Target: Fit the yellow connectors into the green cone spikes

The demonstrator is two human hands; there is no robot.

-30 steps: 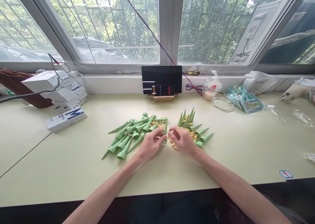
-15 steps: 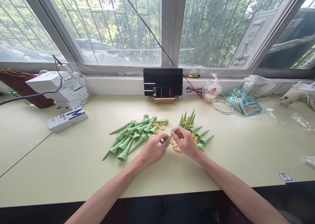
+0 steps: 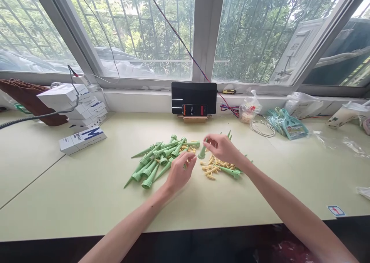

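My right hand (image 3: pixel 222 148) pinches a green plastic plant watering spike (image 3: pixel 202 152) near its narrow end, with the wide ribbed end hanging down. My left hand (image 3: pixel 180 169) is beside it, fingers curled towards the thumb. A bit of green shows between those fingers; what they hold, if anything, is unclear. To the left lies a pile of green spikes (image 3: pixel 148 170), with some yellow pieces by its right side. Under and beside my right hand are small yellow plastic pieces (image 3: pixel 210 170) and more green spikes (image 3: pixel 231 172), partly hidden by the hand and forearm.
A phone (image 3: pixel 194 109) showing a timer leans on a black tablet (image 3: pixel 194 93) at the back. White boxes (image 3: pixel 83 140) stand at left. A plastic bag (image 3: pixel 250 108), a coiled cable (image 3: pixel 262 128) and teal plastic items (image 3: pixel 289 123) lie back right.
My hands have moved apart. My right hand has lifted the spike and tipped its wide end down, while my left hand has come off it. The view has shifted slightly.
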